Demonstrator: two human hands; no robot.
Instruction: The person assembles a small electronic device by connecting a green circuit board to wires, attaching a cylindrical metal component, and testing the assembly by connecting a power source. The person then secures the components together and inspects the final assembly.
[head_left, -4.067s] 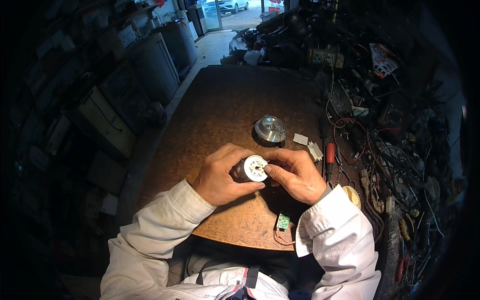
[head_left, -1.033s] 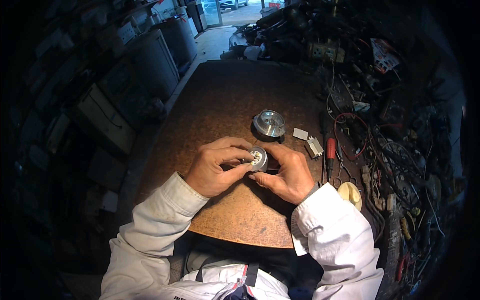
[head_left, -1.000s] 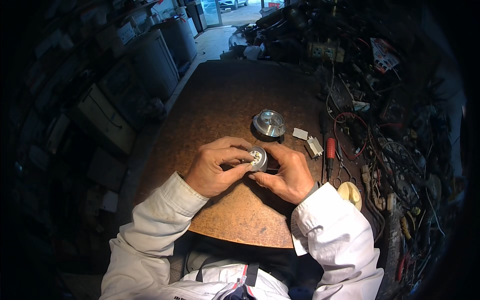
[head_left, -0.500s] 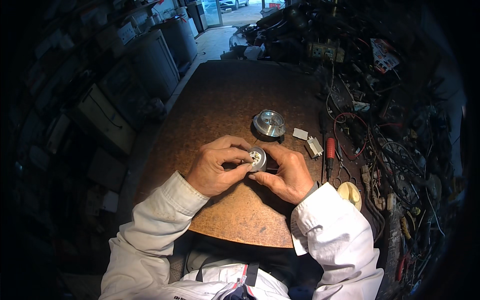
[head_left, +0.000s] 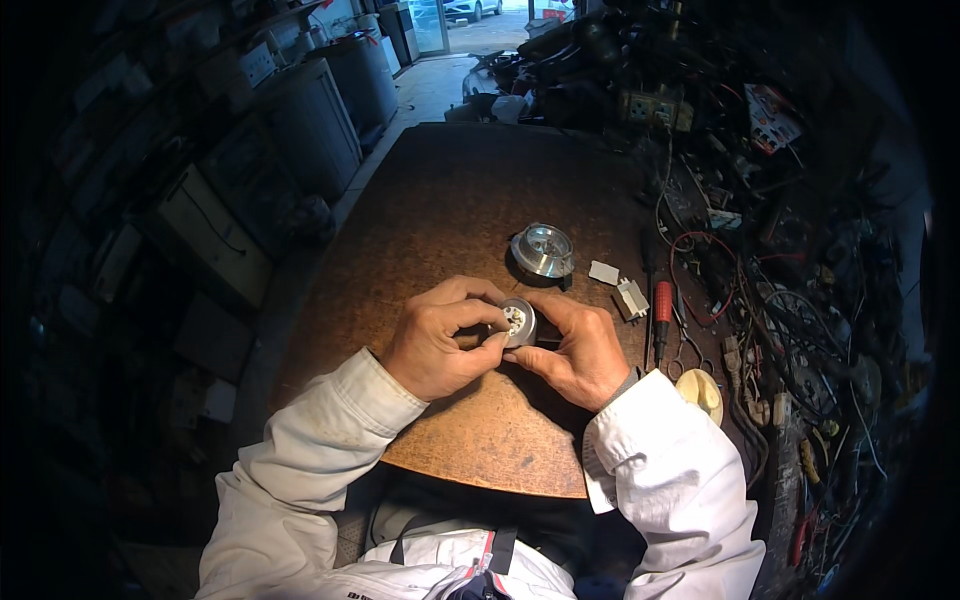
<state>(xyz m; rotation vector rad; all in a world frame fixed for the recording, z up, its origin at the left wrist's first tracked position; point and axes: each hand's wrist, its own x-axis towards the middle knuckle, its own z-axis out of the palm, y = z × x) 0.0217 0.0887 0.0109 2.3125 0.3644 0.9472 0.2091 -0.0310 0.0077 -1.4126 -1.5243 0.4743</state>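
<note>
Two hands, two round metal lamp parts, two small white blocks, one red-handled screwdriver [head_left: 662, 312].

A: Where does the single view sit?
B: On the person's head, looking steeply down over a round brown table [head_left: 440, 200]; both white-sleeved forearms enter from the lower edge.

A: Which way does it face?
B: Forward and down, toward a bright doorway at the top edge, with the person's left on the picture's left.

A: How near is it?
B: Close: the left hand [head_left: 440, 340] and right hand [head_left: 575, 350] meet near the centre, around a small round part [head_left: 518, 320].

A: Any distortion?
B: Fisheye; the rim darkens and straight edges bend. There is no second view to share the scene
</note>
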